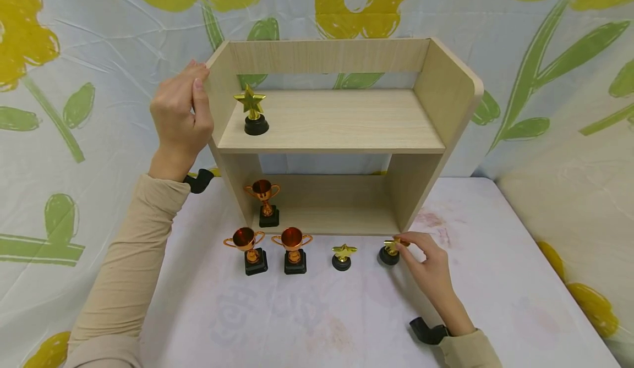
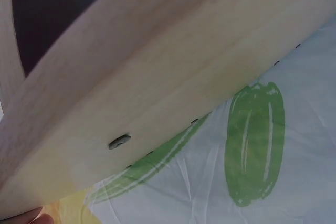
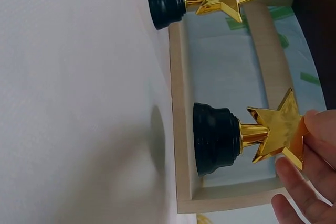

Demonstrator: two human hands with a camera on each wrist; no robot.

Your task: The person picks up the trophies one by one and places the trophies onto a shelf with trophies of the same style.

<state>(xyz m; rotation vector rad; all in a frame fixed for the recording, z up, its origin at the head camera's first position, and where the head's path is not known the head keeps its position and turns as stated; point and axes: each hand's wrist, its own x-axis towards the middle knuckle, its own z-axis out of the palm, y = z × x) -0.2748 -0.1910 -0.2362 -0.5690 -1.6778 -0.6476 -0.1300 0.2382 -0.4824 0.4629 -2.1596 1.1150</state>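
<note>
My left hand grips the upper left side panel of the wooden shelf; its fingertips show at the panel's edge in the left wrist view. At the shelf's lower right front, my right hand pinches the star of a gold star trophy between thumb and fingers. Its black base appears slightly above the table, with a shadow beside it in the right wrist view. Another star trophy stands just left of it on the table. A third star trophy is on the upper shelf's left end.
Two bronze cup trophies stand on the white tablecloth before the shelf's left half. One more bronze cup is at the lower shelf's left end. A flower-printed cloth hangs behind the shelf.
</note>
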